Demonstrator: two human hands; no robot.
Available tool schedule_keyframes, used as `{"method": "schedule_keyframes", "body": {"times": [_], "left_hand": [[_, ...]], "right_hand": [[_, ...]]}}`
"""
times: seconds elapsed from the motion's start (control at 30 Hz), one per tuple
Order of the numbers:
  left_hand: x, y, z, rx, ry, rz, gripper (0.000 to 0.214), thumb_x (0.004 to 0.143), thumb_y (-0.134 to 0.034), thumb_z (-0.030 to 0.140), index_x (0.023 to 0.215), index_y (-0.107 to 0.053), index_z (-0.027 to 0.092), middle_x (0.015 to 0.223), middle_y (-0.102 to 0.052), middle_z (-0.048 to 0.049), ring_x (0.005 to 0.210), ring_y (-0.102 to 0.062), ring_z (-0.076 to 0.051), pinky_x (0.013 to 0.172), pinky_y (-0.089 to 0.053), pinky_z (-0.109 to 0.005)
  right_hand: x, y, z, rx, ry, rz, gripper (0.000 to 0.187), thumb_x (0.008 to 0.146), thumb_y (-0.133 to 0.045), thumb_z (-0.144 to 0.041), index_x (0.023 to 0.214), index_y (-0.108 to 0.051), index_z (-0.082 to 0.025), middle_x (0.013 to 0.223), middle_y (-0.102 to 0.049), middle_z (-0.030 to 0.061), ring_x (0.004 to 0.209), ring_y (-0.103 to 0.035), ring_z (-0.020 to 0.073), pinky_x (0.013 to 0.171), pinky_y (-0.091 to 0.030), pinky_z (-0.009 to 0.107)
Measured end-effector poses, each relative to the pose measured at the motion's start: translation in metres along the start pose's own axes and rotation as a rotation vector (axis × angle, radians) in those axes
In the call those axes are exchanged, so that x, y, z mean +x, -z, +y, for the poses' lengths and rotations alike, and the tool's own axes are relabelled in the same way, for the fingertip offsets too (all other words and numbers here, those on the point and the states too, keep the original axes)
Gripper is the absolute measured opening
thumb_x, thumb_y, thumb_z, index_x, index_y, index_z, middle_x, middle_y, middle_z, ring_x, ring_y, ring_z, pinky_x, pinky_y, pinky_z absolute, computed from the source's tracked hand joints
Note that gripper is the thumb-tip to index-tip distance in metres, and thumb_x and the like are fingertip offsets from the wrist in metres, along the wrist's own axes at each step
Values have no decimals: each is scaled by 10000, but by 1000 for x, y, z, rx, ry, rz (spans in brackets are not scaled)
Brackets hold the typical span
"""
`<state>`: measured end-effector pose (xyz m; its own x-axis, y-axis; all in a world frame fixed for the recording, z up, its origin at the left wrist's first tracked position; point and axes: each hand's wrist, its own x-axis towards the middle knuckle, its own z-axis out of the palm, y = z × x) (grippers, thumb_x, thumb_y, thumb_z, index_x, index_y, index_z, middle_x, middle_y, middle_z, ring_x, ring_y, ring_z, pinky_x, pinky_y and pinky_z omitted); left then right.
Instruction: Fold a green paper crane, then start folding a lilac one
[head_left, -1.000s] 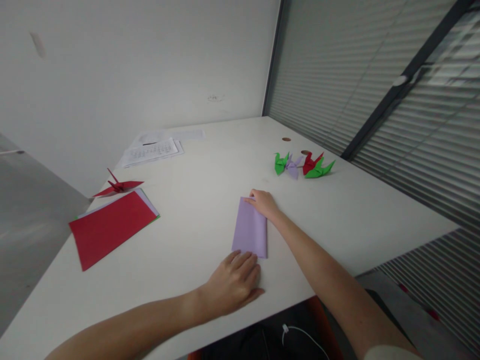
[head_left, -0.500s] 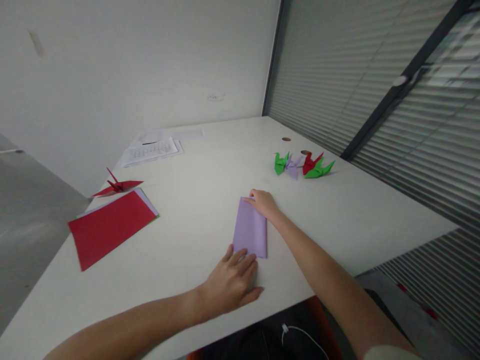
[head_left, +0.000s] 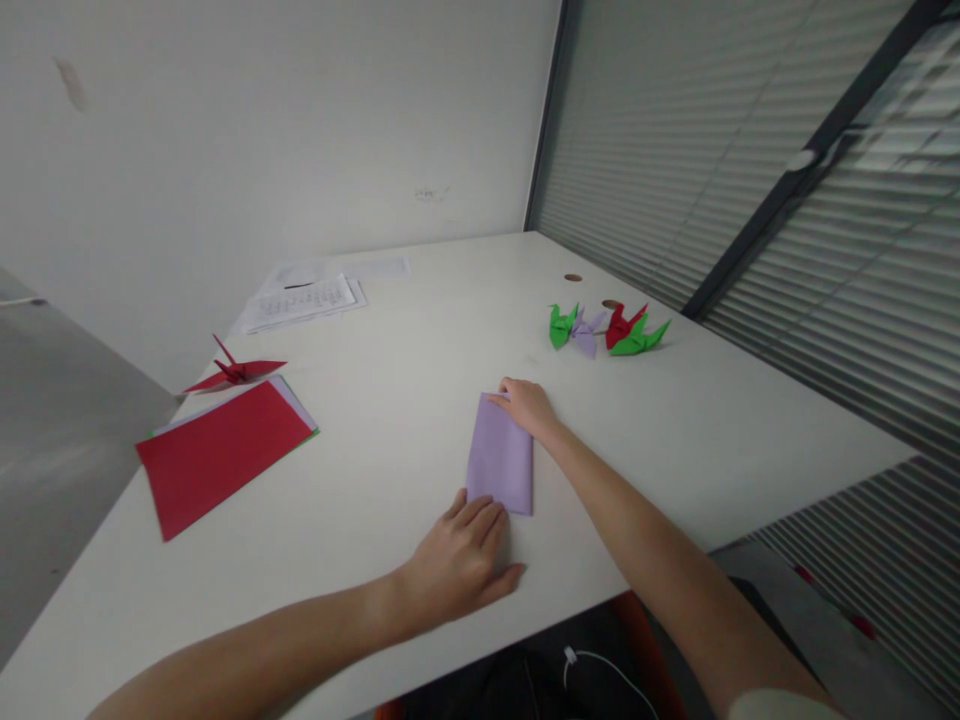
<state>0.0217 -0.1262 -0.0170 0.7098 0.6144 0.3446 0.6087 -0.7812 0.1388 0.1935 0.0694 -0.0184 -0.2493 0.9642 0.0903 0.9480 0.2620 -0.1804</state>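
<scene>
Head view: folded lilac paper (head_left: 500, 460) lies flat on the tabletop (head_left: 420, 330), toward the middle of its near edge. Left hand (head_left: 457, 565) rests open, fingertips pressing the paper's near end; right hand (head_left: 529, 405), loosely curved, presses the far right corner, grasping nothing.

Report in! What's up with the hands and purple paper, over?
Left hand open, fingers at purple paper's near edge. Right hand on its far corner. Paper cranes sit well aside.

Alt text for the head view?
Two hands press a folded lilac paper flat on a white table, right hand at its far end, left hand at its near end. Red sheets lie to the left, paper cranes beyond.
</scene>
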Motion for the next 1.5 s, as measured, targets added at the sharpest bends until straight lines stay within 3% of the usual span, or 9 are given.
{"method": "schedule_keyframes", "body": {"times": [0.2,0.5,0.77,1.0,1.3,1.5], "left_hand": [[-1,1,0,33,16,25,388,882,-516,444,1091,-599,128,1103,-654,-134,1078,-592,-282,1016,-413,-535],[0,0,-1,68,-11,31,375,881,-519,413,1091,-596,113,1097,-651,-135,1044,-599,-282,924,-491,-459],[-2,3,-1,108,28,-3,458,914,-454,456,1236,-542,142,1279,-585,-137,1214,-506,-303,973,-454,-468],[-2,4,0,102,42,-37,567,925,-420,502,1375,-423,157,1291,-584,-124,1196,-523,-290,983,-439,-465],[-2,-2,1,110,19,-35,479,915,-449,474,1212,-564,117,1252,-611,-132,1161,-548,-313,970,-446,-475],[-2,-2,1,111,24,-34,464,915,-450,468,1197,-574,121,1251,-608,-141,1167,-542,-311,972,-444,-476]], "right_hand": [[0,-2,1,-19,14,15,297,908,-519,-463,953,-627,-190,967,-714,83,913,-643,226,770,-414,301],[0,-2,2,-28,25,11,292,916,-505,-460,963,-614,-194,969,-709,81,914,-637,220,772,-403,299],[-1,-2,2,-33,33,28,286,916,-509,-451,964,-613,-189,955,-707,79,901,-636,218,760,-401,302],[0,-4,3,-20,28,25,284,911,-516,-454,967,-618,-194,968,-706,82,911,-633,209,785,-405,297],[0,-6,6,12,41,49,279,908,-531,-438,953,-622,-179,964,-711,84,909,-638,215,786,-410,298],[1,-6,6,20,38,37,270,907,-530,-442,955,-624,-193,966,-711,84,908,-638,212,792,-410,295]]}}
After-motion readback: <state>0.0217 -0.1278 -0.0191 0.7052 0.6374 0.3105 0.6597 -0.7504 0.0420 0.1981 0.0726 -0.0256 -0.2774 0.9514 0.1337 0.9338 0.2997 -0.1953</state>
